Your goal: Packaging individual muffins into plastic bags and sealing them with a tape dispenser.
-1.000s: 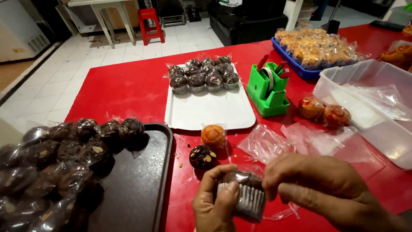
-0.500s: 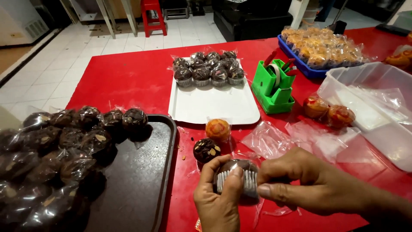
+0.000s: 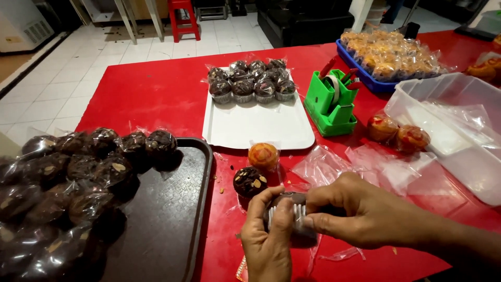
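Left hand (image 3: 269, 235): lower middle of the frame, fingers pinched on the muffin's pleated paper cup.
Right hand (image 3: 360, 211): lower right, fingers closed over the same muffin's top and side.
Muffin (image 3: 293, 214): dark, ridged white cup, held between both hands just above the tabletop (image 3: 146, 94), which is glossy red.
Loose muffins: a chocolate one with nut bits (image 3: 249, 181) and an orange one (image 3: 263, 156), middle of the frame.
White tray (image 3: 258, 128): flat, rectangular, wrapped dark muffins at its far end.
Black tray (image 3: 167, 230): textured, lower left, heaped with film-wrapped muffins.
Dispenser (image 3: 331, 104): green plastic, boxy, centre right.
Bags (image 3: 365, 164): clear, crinkled.
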